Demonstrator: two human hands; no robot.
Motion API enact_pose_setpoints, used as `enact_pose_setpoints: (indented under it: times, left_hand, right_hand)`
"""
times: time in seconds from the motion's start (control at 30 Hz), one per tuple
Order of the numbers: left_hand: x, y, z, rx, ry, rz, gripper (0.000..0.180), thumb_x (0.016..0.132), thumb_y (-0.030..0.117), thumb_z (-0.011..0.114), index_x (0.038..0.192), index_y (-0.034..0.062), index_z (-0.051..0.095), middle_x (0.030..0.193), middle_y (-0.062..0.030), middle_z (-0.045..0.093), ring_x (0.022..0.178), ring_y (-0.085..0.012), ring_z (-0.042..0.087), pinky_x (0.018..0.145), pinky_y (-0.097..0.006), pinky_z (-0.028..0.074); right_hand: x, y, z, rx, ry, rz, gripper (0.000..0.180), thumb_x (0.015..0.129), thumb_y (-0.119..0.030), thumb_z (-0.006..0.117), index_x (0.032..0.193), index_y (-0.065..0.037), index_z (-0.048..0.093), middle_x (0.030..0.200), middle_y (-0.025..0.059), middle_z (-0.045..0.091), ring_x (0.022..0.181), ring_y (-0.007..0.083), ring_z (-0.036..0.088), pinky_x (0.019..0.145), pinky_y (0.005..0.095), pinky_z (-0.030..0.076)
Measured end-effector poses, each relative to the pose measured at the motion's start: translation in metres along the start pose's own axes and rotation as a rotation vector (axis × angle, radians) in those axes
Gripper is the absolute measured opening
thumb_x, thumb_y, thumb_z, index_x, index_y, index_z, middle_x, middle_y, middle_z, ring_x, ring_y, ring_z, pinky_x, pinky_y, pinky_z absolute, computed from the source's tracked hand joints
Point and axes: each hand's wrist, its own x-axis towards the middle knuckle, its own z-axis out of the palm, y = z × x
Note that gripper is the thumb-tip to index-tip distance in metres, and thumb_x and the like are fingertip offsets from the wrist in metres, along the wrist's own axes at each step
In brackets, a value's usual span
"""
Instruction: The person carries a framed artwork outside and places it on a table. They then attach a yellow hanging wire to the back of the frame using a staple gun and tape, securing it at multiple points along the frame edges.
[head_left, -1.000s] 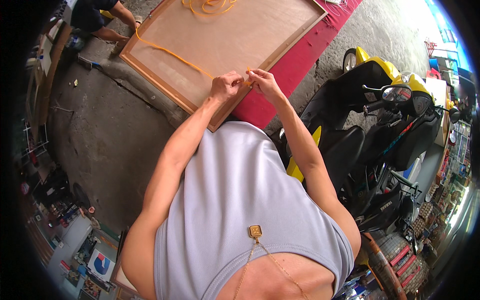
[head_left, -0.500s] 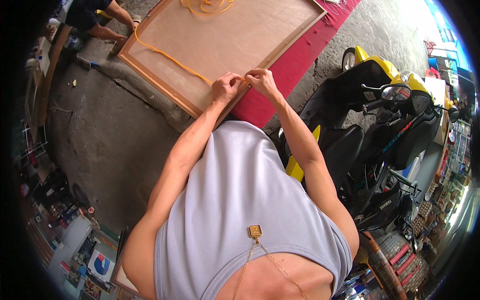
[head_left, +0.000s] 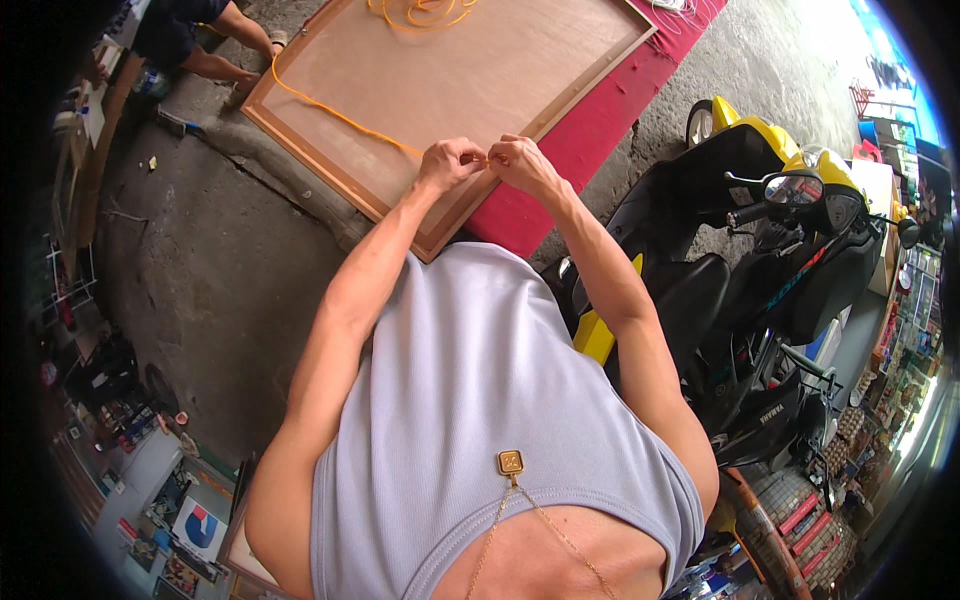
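Note:
A large wooden frame with a flat brown backing board (head_left: 440, 75) lies in front of me. A yellow-orange cord (head_left: 345, 119) runs from the frame's left side across the board to my hands at its near right edge. The fingers of my left hand (head_left: 447, 164) are pinched on the cord. Close beside it, my right hand (head_left: 520, 164) also pinches the cord; a small bit of orange shows between the two hands. Fingers hide just how the cord sits there. More of the cord lies in loose loops at the board's far end.
Beneath the frame is a red-covered surface (head_left: 600, 140), with white string (head_left: 685, 12) at its far end. A yellow and black motorbike (head_left: 760, 210) stands close on my right. At the far left, another person's legs (head_left: 225, 65) are beside the frame. Concrete floor (head_left: 240, 270) lies left.
My left hand has turned slightly, its thumb and fingers now forming a more visible loop. Both hands stay at the same spot by the frame's edge. The view has shifted a little.

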Motion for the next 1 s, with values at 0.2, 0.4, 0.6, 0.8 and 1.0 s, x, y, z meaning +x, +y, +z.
enact_pose_setpoints:
  times: [0.2,0.4,0.6,0.8,1.0]
  left_hand:
    - [0.019,0.010,-0.030,0.054,-0.057,0.098,0.007,0.075,0.009,0.070,0.081,0.0058,0.070,0.078,-0.0054,0.067,0.069,-0.0163,0.065,0.061,-0.026,0.052]
    - [0.017,0.016,-0.037,0.215,-0.030,-0.070,0.014,0.068,0.022,0.073,0.078,0.0112,0.071,0.075,-0.0015,0.065,0.063,-0.0145,0.062,0.057,-0.029,0.048]
    - [0.012,0.025,-0.019,0.529,0.470,0.152,0.015,0.067,0.025,0.071,0.078,0.0141,0.068,0.070,-0.0024,0.060,0.063,-0.0203,0.059,0.069,-0.035,0.046]
    - [-0.016,0.059,-0.005,0.389,0.158,0.021,0.032,0.075,0.039,0.067,0.080,0.0074,0.064,0.067,-0.0107,0.061,0.063,-0.0297,0.061,0.073,-0.041,0.047]
    - [-0.010,0.039,0.013,0.342,0.015,-0.136,0.032,0.087,0.039,0.055,0.083,0.0084,0.066,0.070,-0.0160,0.064,0.069,-0.0355,0.064,0.062,-0.044,0.049]
  right_hand:
    - [0.007,0.014,0.009,0.047,-0.010,-0.116,0.018,0.076,-0.009,0.055,0.084,-0.003,0.069,0.079,0.0161,0.063,0.074,0.0317,0.062,0.068,0.0384,0.051]
    - [0.007,-0.002,-0.008,0.323,-0.087,0.135,0.023,0.078,-0.005,0.054,0.096,-0.004,0.067,0.084,0.0144,0.068,0.068,0.0235,0.065,0.060,0.0343,0.052]
    - [0.008,0.005,-0.012,0.438,-0.197,0.243,0.024,0.082,-0.005,0.053,0.104,-0.002,0.061,0.086,0.0116,0.069,0.063,0.0179,0.064,0.053,0.0307,0.051]
    - [0.005,0.011,-0.009,0.457,-0.132,0.266,0.022,0.081,-0.007,0.054,0.102,-0.002,0.060,0.086,0.0131,0.069,0.067,0.0204,0.065,0.055,0.0320,0.052]
    - [0.002,0.015,-0.005,0.330,-0.098,0.253,0.021,0.080,-0.013,0.058,0.097,-0.003,0.063,0.084,0.0150,0.068,0.075,0.0252,0.066,0.066,0.0353,0.052]
